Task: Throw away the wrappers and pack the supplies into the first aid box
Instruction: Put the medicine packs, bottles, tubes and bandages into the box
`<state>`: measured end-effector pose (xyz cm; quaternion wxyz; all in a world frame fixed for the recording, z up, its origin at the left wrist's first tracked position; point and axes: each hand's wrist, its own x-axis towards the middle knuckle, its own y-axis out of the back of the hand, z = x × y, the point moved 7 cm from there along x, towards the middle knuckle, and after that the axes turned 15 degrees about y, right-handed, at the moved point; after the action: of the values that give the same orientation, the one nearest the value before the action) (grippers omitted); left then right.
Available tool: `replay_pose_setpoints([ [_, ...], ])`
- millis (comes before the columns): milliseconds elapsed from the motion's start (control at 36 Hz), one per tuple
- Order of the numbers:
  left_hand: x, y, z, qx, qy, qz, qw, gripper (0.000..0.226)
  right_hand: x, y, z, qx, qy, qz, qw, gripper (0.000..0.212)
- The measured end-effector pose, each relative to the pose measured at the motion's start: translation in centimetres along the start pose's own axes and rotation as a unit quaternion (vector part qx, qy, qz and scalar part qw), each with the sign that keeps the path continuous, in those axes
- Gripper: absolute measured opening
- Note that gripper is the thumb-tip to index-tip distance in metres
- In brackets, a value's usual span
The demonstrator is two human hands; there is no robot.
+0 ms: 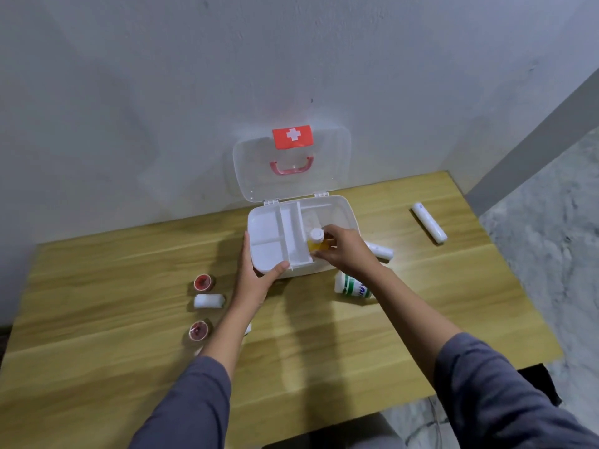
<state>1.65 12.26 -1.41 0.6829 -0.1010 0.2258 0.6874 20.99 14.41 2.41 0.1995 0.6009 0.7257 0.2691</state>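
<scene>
Right hand [346, 251] gripping upright yellow bottle [316, 243] over first aid box [340, 209] right compartment; left hand [256, 280] clamping box's front-left corner.

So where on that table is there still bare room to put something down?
The near table between the two sleeves is bare, as is the far left, left of the first aid box. It is crowded by the red tape rolls and around the right hand.
</scene>
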Motion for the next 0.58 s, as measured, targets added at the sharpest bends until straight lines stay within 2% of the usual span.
replay_pose_setpoints([
  [111, 0.0, 0.0, 0.0, -0.005, 0.002, 0.004, 1.0, 0.098, -0.3, 0.8, -0.3, 0.012, 0.01, 0.037, 0.999, 0.028],
  [222, 0.0, 0.1, 0.0, -0.001, 0.0, -0.001, 1.0, 0.1, -1.3, 1.8, -0.5, 0.004, 0.04, 0.059, 0.997, 0.032],
  [306, 0.0, 0.0, -0.1, 0.004, -0.001, -0.001, 1.0, 0.098, -3.3, 3.9, -0.6, -0.003, 0.08, 0.147, 0.986, 0.033],
  [389, 0.1, 0.0, -0.2, 0.001, -0.001, -0.003, 1.0, 0.099, -6.4, 5.1, 0.7, -0.013, 0.072, 0.216, 0.974, 0.027],
  [472, 0.1, 0.0, -0.2, -0.002, -0.004, -0.007, 1.0, 0.098, -9.6, 4.0, 3.7, -0.04, 0.034, 0.197, 0.979, 0.026],
  [583, 0.0, 0.0, 0.0, -0.004, -0.012, -0.011, 1.0, 0.097, -11.6, 1.3, 7.0, -0.084, -0.027, 0.087, 0.992, 0.043],
])
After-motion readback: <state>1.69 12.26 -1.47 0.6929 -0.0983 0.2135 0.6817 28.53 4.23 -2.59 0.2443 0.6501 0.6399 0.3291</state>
